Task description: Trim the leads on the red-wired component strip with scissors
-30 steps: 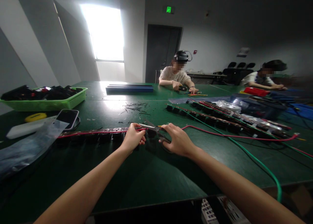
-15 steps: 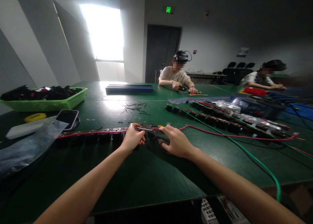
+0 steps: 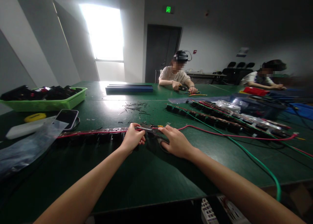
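A long black strip with a red wire (image 3: 97,132) along its top lies on the green table (image 3: 117,185). My left hand (image 3: 133,137) is closed at the strip's right end, its fingers pinched beside the blades; what they pinch is too small to name. Dark-handled scissors (image 3: 149,130) point left, their blade tips reaching my left fingers. Around the scissor handles my right hand (image 3: 177,141) is closed. A red cable (image 3: 207,131) runs from near my right hand to the right. Small cut pieces (image 3: 137,107) lie scattered beyond my hands.
At left are a green basket (image 3: 70,101) of black parts, a phone (image 3: 66,119) and a plastic bag (image 3: 29,149). Wired black strips (image 3: 210,118) and a green cable (image 3: 254,157) lie right. Across the table, a person (image 3: 174,75) holds a tool; another person sits far right.
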The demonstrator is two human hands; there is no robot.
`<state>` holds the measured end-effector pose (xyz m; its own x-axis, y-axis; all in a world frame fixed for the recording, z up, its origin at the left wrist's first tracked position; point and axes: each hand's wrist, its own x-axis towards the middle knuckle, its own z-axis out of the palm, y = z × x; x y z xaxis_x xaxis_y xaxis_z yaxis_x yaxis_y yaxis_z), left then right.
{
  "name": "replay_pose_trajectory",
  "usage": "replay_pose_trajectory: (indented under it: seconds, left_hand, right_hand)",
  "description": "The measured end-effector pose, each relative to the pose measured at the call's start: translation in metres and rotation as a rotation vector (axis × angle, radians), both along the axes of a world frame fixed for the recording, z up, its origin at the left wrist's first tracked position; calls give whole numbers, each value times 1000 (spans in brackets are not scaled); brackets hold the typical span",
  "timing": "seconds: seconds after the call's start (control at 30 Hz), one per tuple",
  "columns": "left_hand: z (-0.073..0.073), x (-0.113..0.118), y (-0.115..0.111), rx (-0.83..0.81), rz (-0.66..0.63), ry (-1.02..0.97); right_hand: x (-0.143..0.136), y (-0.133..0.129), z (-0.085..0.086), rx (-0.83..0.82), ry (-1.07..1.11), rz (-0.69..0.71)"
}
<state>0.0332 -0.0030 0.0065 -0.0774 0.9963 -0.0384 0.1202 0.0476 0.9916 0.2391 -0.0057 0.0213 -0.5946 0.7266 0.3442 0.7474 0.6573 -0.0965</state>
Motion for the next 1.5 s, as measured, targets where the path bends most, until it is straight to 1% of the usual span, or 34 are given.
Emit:
replay_pose_trajectory:
  seconds: [0.3, 0.87, 1.1, 1.5]
  left_hand:
    - [0, 0, -1, -5, 2, -27]
    - [1, 0, -1, 0, -5, 0]
    - [2, 0, -1, -5, 0, -11]
    - [-1, -1, 0, -6, -1, -30]
  right_hand:
    - [-1, -1, 2, 16, -3, -5]
    - [0, 0, 1, 3, 16, 18]
    - [1, 1, 2, -39, 75, 42]
    - [-1, 0, 0, -182, 224, 58]
